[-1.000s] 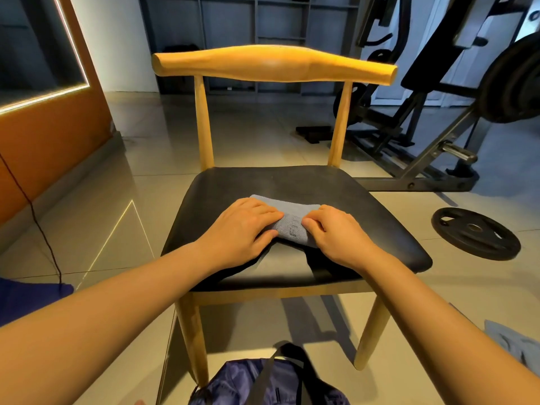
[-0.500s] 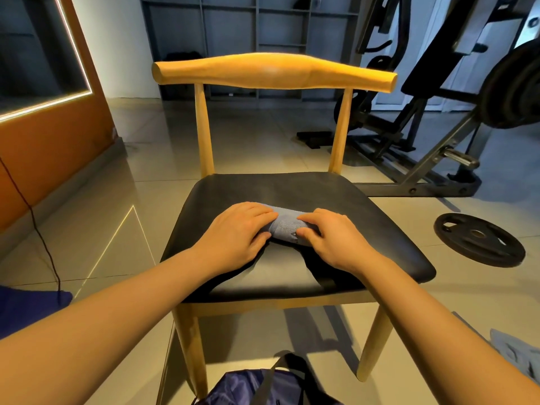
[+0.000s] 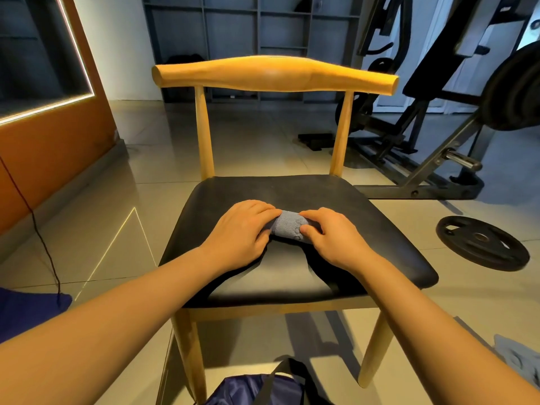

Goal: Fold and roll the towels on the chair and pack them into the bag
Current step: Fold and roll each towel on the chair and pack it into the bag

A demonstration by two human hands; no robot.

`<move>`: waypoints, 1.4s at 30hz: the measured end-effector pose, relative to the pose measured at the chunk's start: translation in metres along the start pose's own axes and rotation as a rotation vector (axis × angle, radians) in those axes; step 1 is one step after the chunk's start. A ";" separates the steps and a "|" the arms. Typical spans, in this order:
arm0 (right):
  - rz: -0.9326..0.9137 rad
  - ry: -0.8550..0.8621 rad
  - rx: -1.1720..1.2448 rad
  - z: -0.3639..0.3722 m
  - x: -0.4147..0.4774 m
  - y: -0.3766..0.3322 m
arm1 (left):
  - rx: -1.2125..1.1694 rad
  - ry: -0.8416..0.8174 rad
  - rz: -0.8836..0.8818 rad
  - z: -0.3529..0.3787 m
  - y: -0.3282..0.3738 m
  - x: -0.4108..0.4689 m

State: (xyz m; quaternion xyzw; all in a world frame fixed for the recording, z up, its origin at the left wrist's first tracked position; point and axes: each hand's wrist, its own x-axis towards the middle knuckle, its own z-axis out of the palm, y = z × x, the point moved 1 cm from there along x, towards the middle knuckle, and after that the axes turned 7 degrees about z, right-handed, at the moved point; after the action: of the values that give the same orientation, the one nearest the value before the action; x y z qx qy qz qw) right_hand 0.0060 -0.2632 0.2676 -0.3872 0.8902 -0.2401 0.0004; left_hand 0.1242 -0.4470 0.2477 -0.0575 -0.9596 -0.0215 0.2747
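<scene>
Fuzzy blue towel (image 3: 287, 228), rolled into a fat tube, mid-frame on smooth black chair (image 3: 380, 223). Left hand (image 3: 241, 229) and right hand (image 3: 333, 238) curled round its ends. Shiny blue bag (image 3: 257, 390) at bottom.

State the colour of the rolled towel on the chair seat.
The towel is grey-blue with a faint woven pattern; the head view shows it.

The towel (image 3: 287, 228) lies mid-seat on the chair (image 3: 380, 229), the left hand (image 3: 242, 229) on its left end, the right hand (image 3: 333, 236) on its right end; the bag (image 3: 257, 390) sits on the floor before the chair. A weight plate (image 3: 482, 242) lies on the floor right of the chair; shelves (image 3: 233, 30) stand behind.
</scene>
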 end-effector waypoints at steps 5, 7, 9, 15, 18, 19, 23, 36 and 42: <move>-0.117 0.160 -0.158 -0.005 0.000 -0.006 | -0.069 -0.077 -0.099 0.004 -0.005 0.008; -0.129 0.173 -0.163 -0.004 0.002 -0.004 | -0.075 -0.094 -0.113 0.004 -0.003 0.012; -0.093 0.150 -0.137 -0.001 0.003 -0.001 | -0.074 -0.121 -0.121 0.003 -0.002 0.019; 0.028 0.099 0.083 0.003 0.008 0.007 | -0.260 0.024 -0.275 0.005 -0.008 0.028; 0.041 0.077 0.099 0.000 0.011 0.006 | -0.233 -0.058 -0.274 0.013 -0.012 0.029; 0.035 0.074 0.086 0.000 0.011 0.006 | -0.236 -0.079 -0.290 0.015 -0.015 0.031; 0.000 0.060 0.051 0.002 0.011 0.007 | -0.334 -0.128 -0.406 0.018 -0.021 0.040; 0.089 0.107 0.161 0.009 0.019 0.011 | -0.404 -0.297 -0.999 0.005 -0.043 0.067; 0.109 0.145 0.197 0.012 0.015 0.006 | -0.624 -0.330 -1.095 -0.004 -0.048 0.071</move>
State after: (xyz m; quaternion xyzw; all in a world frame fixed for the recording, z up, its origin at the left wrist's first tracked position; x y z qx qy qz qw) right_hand -0.0060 -0.2755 0.2571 -0.3177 0.8797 -0.3535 -0.0130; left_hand 0.0604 -0.4879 0.2889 0.3603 -0.8283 -0.4268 0.0434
